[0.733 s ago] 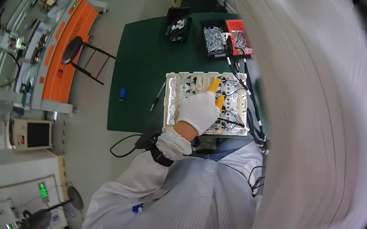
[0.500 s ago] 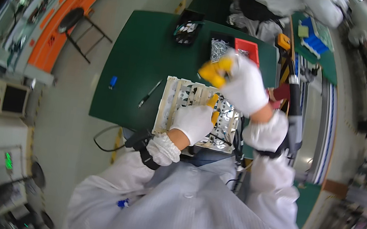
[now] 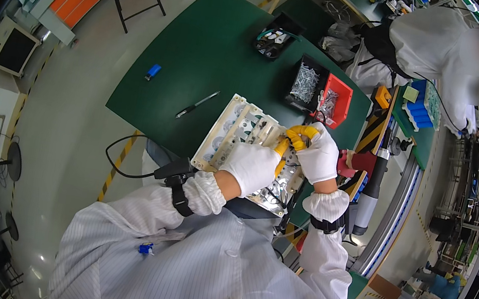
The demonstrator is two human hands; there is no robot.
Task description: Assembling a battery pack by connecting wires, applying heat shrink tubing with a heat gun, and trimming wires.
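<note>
A: Largest item first?

B: Surface (image 3: pixel 205 50), green, dark. On its near edge lies the tray (image 3: pixel 236 130): a white moulded frame with rows of round cells, silvery parts beneath, tilted toward the near right corner.

A: How does the tray handle?

B: By judgement, stiff plastic, fairly light, thin ribs that could crack. Best taken by the outer rim, not across the cells. The silvery underside looks slippery.

A: Next.

B: Black bin (image 3: pixel 306 84) of small metal parts and red bin (image 3: pixel 335 101) beside it, both at the far right edge, just beyond the tray. A second black bin (image 3: pixel 276 35) with loose bits sits at the far edge.

A: Hands?

B: Left hand (image 3: pixel 252 167), white glove, laid palm-down on the tray's near right part, fingers curled, pressing it flat; wrist bent inward, forearm coming up from the lower left. Right hand (image 3: pixel 318 157), white glove, grip closed around the yellow tool (image 3: pixel 296 138), which arches over the tray's right edge. Its wrist is cocked toward the left hand and the two gloves nearly touch.

A: The tool?

B: Yellow handles, likely rubbery, good purchase; the working end is hidden between the gloves.

A: Small items.

B: Pen (image 3: pixel 196 105) left of the tray; blue clip (image 3: pixel 152 70) near the left edge, well apart.
</note>
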